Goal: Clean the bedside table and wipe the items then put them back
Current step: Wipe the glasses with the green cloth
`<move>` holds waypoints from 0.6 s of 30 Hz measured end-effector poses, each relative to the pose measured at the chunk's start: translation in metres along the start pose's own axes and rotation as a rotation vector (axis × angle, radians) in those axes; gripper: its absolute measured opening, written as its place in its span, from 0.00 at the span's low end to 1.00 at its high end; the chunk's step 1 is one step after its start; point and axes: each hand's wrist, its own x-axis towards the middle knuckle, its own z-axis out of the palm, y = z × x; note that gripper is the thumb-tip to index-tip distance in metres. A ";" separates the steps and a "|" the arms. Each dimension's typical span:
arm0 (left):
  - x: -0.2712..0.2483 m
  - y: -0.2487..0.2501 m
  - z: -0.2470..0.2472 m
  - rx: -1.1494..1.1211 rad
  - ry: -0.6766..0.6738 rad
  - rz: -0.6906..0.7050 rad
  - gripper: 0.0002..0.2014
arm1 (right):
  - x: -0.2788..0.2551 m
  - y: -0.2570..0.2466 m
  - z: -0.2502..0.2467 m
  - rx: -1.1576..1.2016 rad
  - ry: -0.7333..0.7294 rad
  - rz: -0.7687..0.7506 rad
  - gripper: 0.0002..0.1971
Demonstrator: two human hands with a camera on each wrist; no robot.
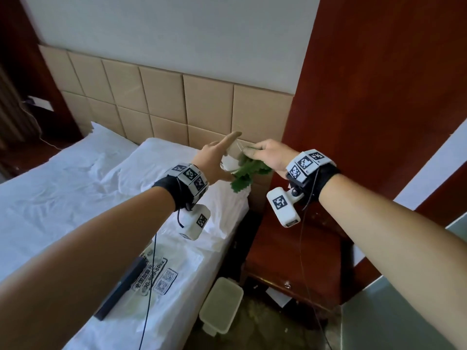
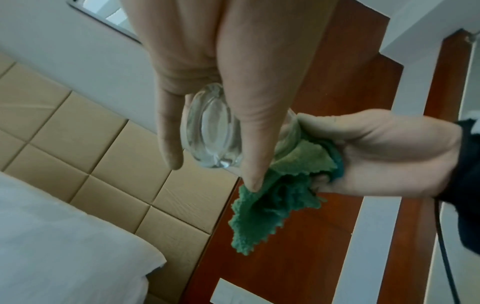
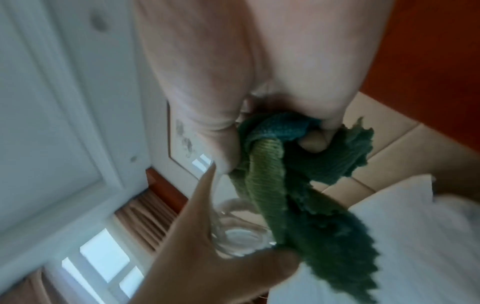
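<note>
My left hand (image 1: 218, 160) holds a clear drinking glass (image 1: 233, 154) in the air, above the gap between bed and bedside table. Its thumb and fingers (image 2: 168, 148) pinch the thick base of the glass (image 2: 210, 127), which lies on its side. My right hand (image 1: 267, 154) grips a bunched green cloth (image 1: 242, 176) at the mouth end of the glass. The cloth (image 2: 270, 205) hangs down below both hands. In the right wrist view the cloth (image 3: 272, 174) runs from my fist to the glass (image 3: 239, 236). How far it reaches inside is hidden.
The red-brown bedside table (image 1: 285, 251) stands below my right wrist against the wood wall panel. On the bed (image 1: 63, 188) to the left lie a pillow (image 1: 161, 168), a printed plastic bag (image 1: 161, 276) and a black remote (image 1: 121, 286). A white bin (image 1: 219, 301) stands on the floor.
</note>
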 end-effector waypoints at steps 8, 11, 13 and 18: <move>0.003 -0.021 -0.002 0.277 -0.009 0.092 0.55 | 0.007 -0.022 0.016 0.521 0.103 0.273 0.15; 0.006 -0.029 -0.008 0.230 -0.052 0.072 0.57 | 0.012 -0.023 0.025 0.428 0.085 0.228 0.22; 0.009 -0.036 -0.014 0.149 -0.070 0.044 0.57 | 0.016 -0.022 0.030 0.351 0.062 0.166 0.24; 0.015 -0.061 -0.028 -0.123 -0.125 0.017 0.53 | 0.023 -0.023 0.043 0.096 -0.002 -0.028 0.28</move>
